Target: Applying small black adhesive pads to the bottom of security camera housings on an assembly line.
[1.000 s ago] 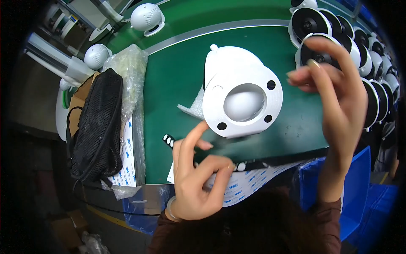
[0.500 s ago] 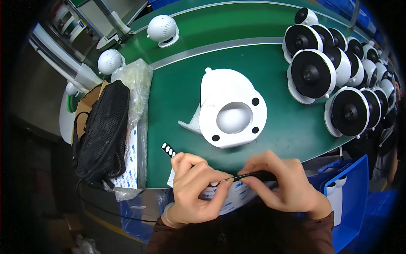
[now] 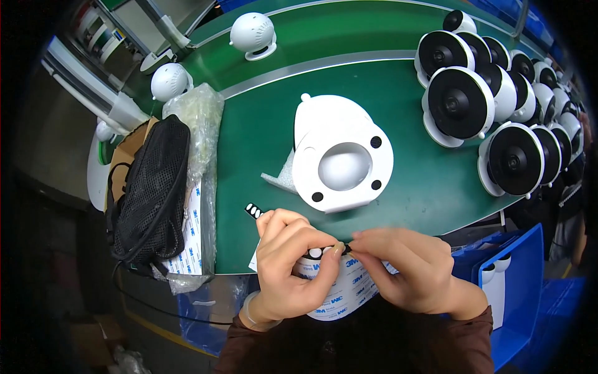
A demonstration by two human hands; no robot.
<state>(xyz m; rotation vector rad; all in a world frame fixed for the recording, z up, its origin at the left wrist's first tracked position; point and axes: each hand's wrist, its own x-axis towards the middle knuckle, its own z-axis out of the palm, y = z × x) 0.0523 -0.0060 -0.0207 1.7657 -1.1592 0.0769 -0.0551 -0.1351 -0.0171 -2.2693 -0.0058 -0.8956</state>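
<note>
Close to the near table edge, my left hand (image 3: 289, 258) is closed on a black strip with white oval dots (image 3: 253, 210); one end sticks out past its knuckles. At the strip's other end my right hand (image 3: 411, 265) pinches, its fingertips nearly touching the left ones and slightly blurred. Below both hands hangs a curved white sheet with blue print (image 3: 342, 296). Just beyond them lies a white rounded device (image 3: 333, 124), its base ring turned up, with a wide oval opening and black round pads (image 3: 317, 197) on the ring. Grey foam (image 3: 283, 176) shows beside it.
Several white devices with black round fronts (image 3: 458, 103) crowd the right side. A black mesh bag (image 3: 152, 187) and bubble wrap (image 3: 199, 131) lie at left. White round devices (image 3: 252, 34) stand on the far green belt. A blue bin (image 3: 526, 293) is at the lower right.
My right hand has drawn its fingers in at the strip's end; the dark length that stretched beneath them no longer shows. On the far belt, the white devices have shifted right.
</note>
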